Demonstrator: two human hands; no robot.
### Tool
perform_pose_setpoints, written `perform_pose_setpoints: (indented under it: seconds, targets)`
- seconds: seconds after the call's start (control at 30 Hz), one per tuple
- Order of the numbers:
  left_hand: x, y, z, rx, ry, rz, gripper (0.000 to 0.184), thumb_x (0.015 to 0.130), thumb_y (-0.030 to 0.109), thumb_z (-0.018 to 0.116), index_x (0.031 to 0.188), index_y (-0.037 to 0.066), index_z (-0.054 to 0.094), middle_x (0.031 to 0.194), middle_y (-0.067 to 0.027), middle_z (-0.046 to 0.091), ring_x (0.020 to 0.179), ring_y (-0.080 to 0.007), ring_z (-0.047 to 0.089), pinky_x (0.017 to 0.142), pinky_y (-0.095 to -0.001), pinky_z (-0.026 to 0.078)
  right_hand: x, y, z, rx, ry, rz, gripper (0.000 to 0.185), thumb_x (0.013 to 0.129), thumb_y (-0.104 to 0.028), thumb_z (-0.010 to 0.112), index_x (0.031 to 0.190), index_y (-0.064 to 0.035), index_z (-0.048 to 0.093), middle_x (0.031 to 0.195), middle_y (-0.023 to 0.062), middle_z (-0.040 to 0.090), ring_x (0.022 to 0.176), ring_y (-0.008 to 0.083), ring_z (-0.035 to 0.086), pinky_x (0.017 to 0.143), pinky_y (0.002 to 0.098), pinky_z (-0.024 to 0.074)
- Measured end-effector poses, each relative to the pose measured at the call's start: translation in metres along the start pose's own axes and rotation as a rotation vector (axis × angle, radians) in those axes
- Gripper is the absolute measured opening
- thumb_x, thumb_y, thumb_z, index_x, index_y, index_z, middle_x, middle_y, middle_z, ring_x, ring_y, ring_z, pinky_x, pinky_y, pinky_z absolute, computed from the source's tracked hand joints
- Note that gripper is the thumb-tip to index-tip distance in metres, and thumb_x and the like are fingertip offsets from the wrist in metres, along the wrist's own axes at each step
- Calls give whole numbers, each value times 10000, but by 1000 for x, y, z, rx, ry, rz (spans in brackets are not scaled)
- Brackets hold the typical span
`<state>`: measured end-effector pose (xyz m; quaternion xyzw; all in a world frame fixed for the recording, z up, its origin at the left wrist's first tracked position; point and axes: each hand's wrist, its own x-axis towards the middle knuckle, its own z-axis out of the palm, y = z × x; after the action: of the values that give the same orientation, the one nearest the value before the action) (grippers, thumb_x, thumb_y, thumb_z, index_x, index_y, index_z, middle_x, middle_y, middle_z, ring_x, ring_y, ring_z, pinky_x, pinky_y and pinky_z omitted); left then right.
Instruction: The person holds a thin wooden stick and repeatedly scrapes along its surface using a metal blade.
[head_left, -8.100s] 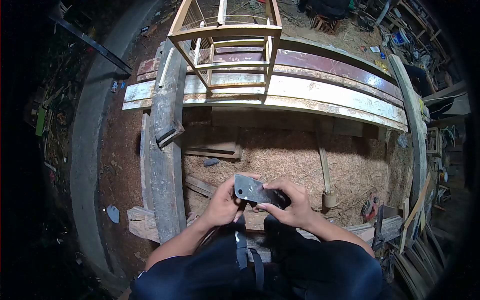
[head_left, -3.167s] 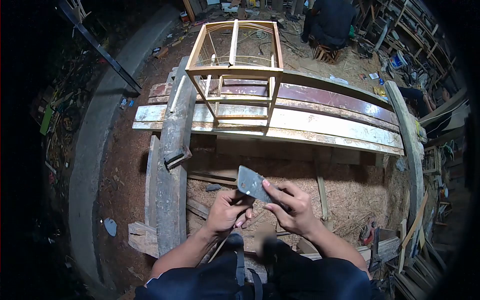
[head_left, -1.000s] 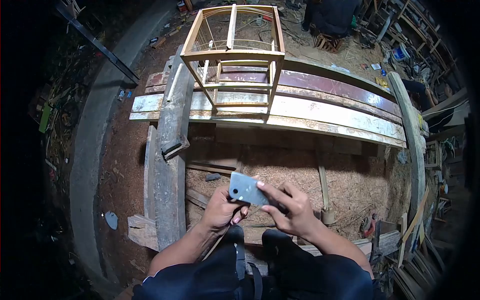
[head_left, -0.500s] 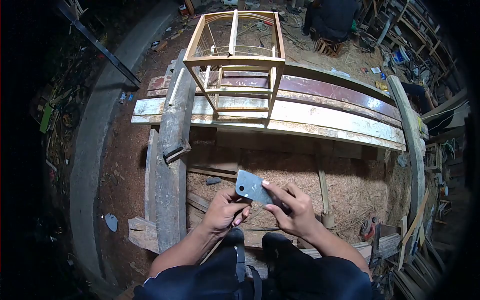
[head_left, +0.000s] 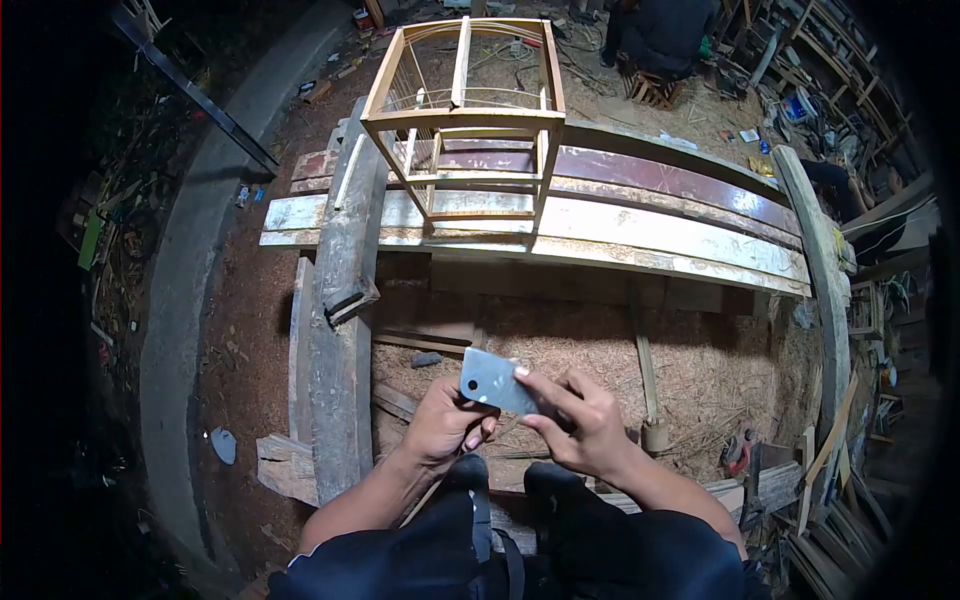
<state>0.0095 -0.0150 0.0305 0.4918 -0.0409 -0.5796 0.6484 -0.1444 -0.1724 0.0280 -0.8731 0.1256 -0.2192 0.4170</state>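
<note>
Wood shavings and scraps litter the ground (head_left: 590, 345) of this dim workshop, and a slatted tabletop (head_left: 660, 230) runs across the far side with an open wooden frame (head_left: 455, 116) standing on it. Nearer, a thick wooden beam (head_left: 342, 400) lies to the person's left. The metal plate (head_left: 500, 383), grey with a round hole near one corner, is up in the air in front of the person, tilted, between the two hands. The right hand (head_left: 590, 420) has its fingers clamped on the plate's right end, forefinger laid along the face and thumb at the lower edge. The left hand (head_left: 437, 427) is curled at the plate's lower left; whether its fingers grip anything cannot be told. Handling it well likely means keeping that right pinch firm, the forefinger flat for steering, and the left fingertips clear of the lower edge, which may be sharp.
</note>
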Motion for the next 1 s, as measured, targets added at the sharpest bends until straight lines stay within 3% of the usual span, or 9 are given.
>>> perform_pose_setpoints:
  seconds: [0.13, 0.37, 0.47, 0.6, 0.67, 0.8, 0.83, 0.93, 1.0]
  targets:
    - [1, 1, -1, 44, 1, -36, 224, 896, -74, 530, 1059, -7, 667, 660, -57, 611, 411, -72, 465, 413, -206, 359, 0, 1, 0, -7, -3, 25, 566, 818, -187, 799, 1360, -183, 638, 728, 104, 538, 566, 220, 567, 502, 367, 478]
    - [2, -1, -2, 1, -36, -33, 158, 937, -54, 547, 1044, -13, 655, 692, -61, 626, 415, -51, 443, 416, -197, 349, -2, 2, 5, 48, 31, -30, 550, 834, -243, 797, 1361, -213, 641, 697, 94, 499, 522, 217, 534, 470, 380, 453]
    - [-1, 4, 6, -29, 51, -40, 143, 936, -46, 550, 1028, -7, 652, 686, -60, 622, 414, -57, 448, 419, -195, 348, -1, 0, 4, 32, -16, -4, 550, 827, -222, 800, 1354, -201, 644, 744, 112, 566, 562, 229, 576, 485, 368, 488]
    - [0, -1, 1, 48, -31, -17, 203, 922, -70, 490, 1030, -10, 651, 632, -61, 591, 398, -70, 452, 406, -204, 346, -3, -5, 2, -7, -55, -15, 553, 819, -210, 800, 1350, -192, 647, 750, 104, 571, 577, 223, 591, 498, 364, 501]
    - [-2, 4, 6, 16, 50, -26, 227, 924, -67, 496, 1082, -7, 646, 634, -59, 593, 399, -66, 452, 394, -200, 341, -1, -5, 2, 9, -53, 21, 543, 822, -216, 798, 1344, -192, 652, 750, 103, 570, 576, 221, 591, 498, 363, 501]
    - [-4, 5, 5, 1, -8, -21, 356, 961, -39, 502, 1297, 8, 610, 686, -58, 615, 420, -55, 438, 424, -184, 351, -2, -8, 0, -12, -61, -6, 548, 831, -196, 792, 1358, -187, 638, 751, 106, 572, 555, 229, 586, 503, 360, 508]
    - [-4, 5, 4, 3, 8, -21, 233, 962, -40, 504, 1146, -7, 643, 697, -62, 617, 425, -51, 440, 417, -183, 344, -1, -7, 1, -2, -50, -3, 548, 830, -194, 793, 1357, -186, 639, 748, 106, 570, 551, 228, 582, 503, 361, 505]
    - [1, 0, -5, 30, -54, -31, 164, 958, -47, 508, 1049, -11, 640, 694, -65, 617, 422, -54, 445, 410, -187, 342, 0, 0, 2, -9, 42, 74, 546, 831, -202, 795, 1355, -189, 641, 740, 106, 567, 543, 222, 573, 495, 365, 492]
    - [-1, -3, -4, 7, -66, -22, 160, 962, -36, 517, 1057, -16, 643, 688, -67, 614, 414, -58, 446, 406, -189, 342, -2, -2, 2, -13, -5, -53, 548, 830, -174, 792, 1357, -172, 638, 749, 107, 563, 558, 221, 558, 497, 368, 477]
